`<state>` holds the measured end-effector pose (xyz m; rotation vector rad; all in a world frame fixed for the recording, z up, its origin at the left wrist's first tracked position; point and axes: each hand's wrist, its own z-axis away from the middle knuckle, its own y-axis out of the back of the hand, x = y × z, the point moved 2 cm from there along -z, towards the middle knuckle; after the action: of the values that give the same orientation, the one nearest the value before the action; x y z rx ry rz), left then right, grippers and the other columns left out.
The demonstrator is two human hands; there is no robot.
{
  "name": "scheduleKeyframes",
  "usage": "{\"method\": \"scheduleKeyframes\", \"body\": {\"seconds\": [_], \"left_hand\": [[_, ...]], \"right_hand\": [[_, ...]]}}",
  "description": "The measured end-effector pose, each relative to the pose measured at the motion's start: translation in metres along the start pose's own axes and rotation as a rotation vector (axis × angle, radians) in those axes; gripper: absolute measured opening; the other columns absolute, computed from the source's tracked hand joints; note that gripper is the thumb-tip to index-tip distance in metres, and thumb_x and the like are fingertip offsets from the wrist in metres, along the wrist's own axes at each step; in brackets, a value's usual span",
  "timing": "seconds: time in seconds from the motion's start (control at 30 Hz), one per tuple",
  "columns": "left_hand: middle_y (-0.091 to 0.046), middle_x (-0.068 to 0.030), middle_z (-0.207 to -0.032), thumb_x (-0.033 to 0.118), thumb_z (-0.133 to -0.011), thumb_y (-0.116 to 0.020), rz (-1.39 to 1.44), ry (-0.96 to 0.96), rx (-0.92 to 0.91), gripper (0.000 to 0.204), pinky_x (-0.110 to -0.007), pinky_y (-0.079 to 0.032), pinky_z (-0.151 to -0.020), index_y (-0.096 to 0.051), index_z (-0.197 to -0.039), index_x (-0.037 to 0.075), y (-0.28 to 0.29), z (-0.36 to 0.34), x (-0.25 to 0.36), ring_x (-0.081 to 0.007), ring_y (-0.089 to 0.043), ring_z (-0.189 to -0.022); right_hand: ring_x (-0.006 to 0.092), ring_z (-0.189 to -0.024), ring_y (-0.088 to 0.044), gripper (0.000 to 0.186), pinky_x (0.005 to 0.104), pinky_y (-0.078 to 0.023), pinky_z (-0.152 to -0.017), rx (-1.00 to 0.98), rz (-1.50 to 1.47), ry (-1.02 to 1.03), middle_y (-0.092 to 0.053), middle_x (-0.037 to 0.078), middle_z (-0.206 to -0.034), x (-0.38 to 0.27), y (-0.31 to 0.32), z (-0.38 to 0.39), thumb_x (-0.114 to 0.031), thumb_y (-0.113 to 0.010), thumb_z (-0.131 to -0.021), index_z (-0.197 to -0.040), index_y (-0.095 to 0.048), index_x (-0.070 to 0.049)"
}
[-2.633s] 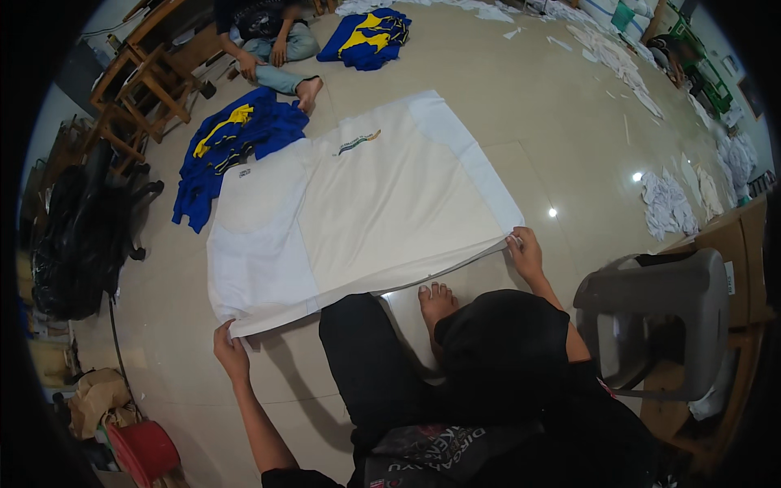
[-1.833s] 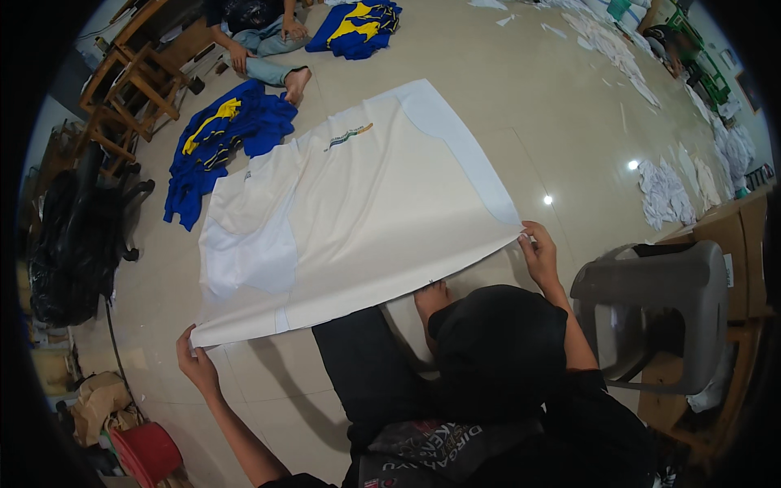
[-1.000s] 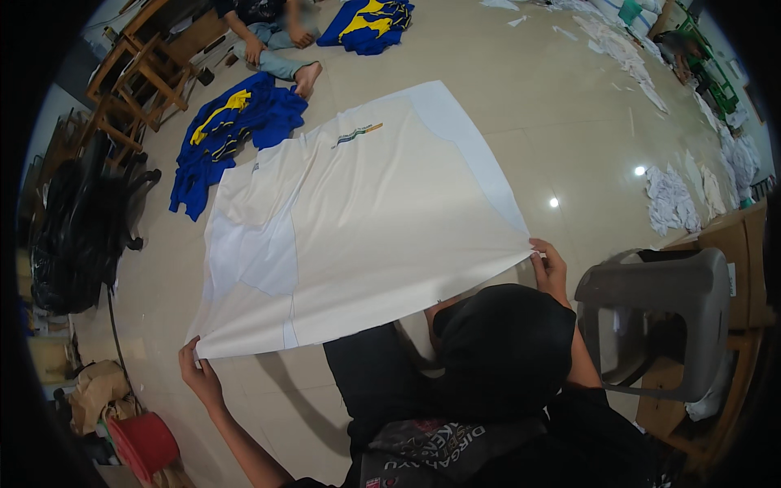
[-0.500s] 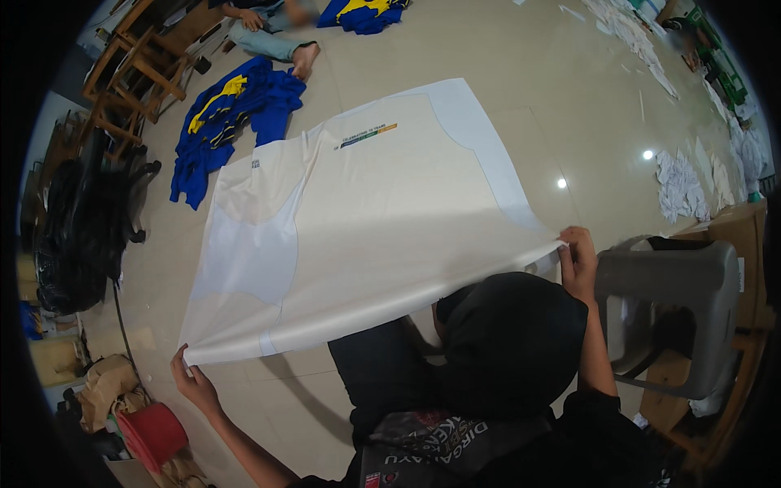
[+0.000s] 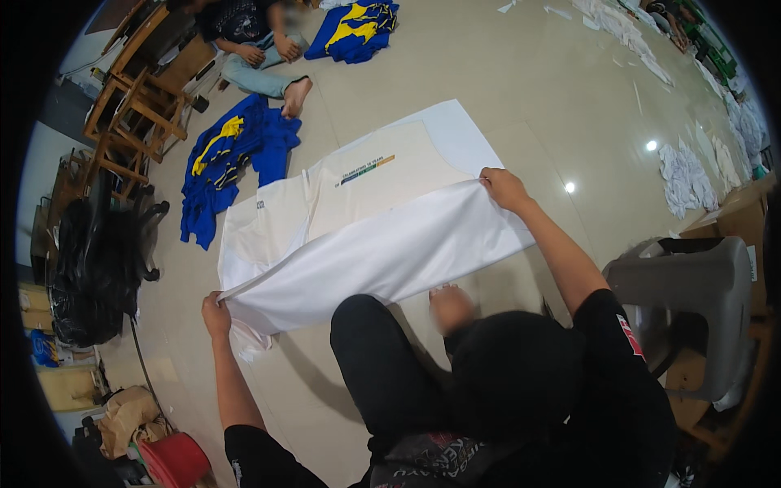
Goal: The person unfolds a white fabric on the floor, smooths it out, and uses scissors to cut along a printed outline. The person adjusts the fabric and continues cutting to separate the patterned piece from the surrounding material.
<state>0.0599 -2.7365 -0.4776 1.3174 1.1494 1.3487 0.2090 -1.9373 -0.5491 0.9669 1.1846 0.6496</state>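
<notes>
A large cream printed cloth (image 5: 411,142) with white panels and a small coloured logo lies on the floor before me, its near part lifted and folded over, showing a plain white underside (image 5: 366,236). My left hand (image 5: 215,313) pinches the folded edge at the cloth's left end. My right hand (image 5: 500,187) grips the same edge higher up, near the right end, over the cream side. My dark-trousered legs are bent just below the cloth, with a bare foot (image 5: 451,309) beside it.
A seated person (image 5: 260,57) is beyond, between two blue and yellow fabric piles (image 5: 248,142) (image 5: 350,32). A grey plastic stool (image 5: 691,293) stands right, near white scraps (image 5: 683,179). Black bags (image 5: 93,285), wooden stools (image 5: 142,110) and a red round container (image 5: 171,455) line the left.
Both hands have moved away from me, the right much farther, carrying the near edge up over the cloth. The white underside now shows across the near part.
</notes>
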Motion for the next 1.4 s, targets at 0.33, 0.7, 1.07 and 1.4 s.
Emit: {"method": "scheduleKeyframes", "body": {"seconds": [0.33, 0.7, 1.07, 1.4], "left_hand": [[-0.032, -0.0306, -0.167, 0.008, -0.098, -0.069, 0.27, -0.197, -0.074, 0.072, -0.05, -0.027, -0.129, -0.037, -0.162, -0.001, -0.121, 0.082, 0.09, -0.0475, -0.03, -0.156], [-0.015, -0.0267, -0.177, 0.037, -0.109, -0.055, 0.212, -0.062, -0.054, 0.072, -0.063, -0.014, -0.129, -0.027, -0.17, 0.01, -0.196, 0.146, 0.123, -0.053, -0.013, -0.161], [-0.009, -0.0209, -0.18, 0.049, -0.111, -0.045, 0.081, 0.099, -0.114, 0.072, -0.07, -0.006, -0.127, -0.02, -0.173, 0.021, -0.199, 0.155, 0.111, -0.055, -0.004, -0.162], [-0.007, -0.0199, -0.18, 0.054, -0.111, -0.043, 0.037, 0.171, -0.168, 0.075, -0.071, -0.005, -0.127, -0.016, -0.174, 0.021, -0.193, 0.157, 0.07, -0.0545, -0.003, -0.162]], "right_hand": [[0.0375, -0.119, -0.063, 0.045, 0.0484, -0.053, -0.099, 0.206, -0.016, -0.059, -0.065, 0.018, -0.124, 0.024, -0.039, 0.01, -0.031, -0.083, -0.088, -0.122, -0.068, -0.004], [0.0412, -0.101, -0.066, 0.027, 0.0507, -0.052, -0.088, 0.292, -0.012, 0.104, -0.069, 0.022, -0.109, 0.043, -0.06, 0.034, -0.017, -0.073, -0.094, -0.116, -0.069, -0.002], [0.0415, -0.082, -0.072, 0.024, 0.0475, -0.055, -0.075, 0.368, -0.152, -0.353, -0.071, 0.025, -0.085, 0.108, -0.049, -0.015, -0.023, -0.064, -0.105, -0.112, -0.068, 0.0], [0.0175, -0.078, -0.063, 0.043, 0.0335, -0.055, -0.077, 0.442, -0.324, -0.3, -0.067, 0.007, -0.092, 0.077, -0.059, 0.085, -0.012, -0.081, -0.093, -0.13, -0.063, 0.0]]}}
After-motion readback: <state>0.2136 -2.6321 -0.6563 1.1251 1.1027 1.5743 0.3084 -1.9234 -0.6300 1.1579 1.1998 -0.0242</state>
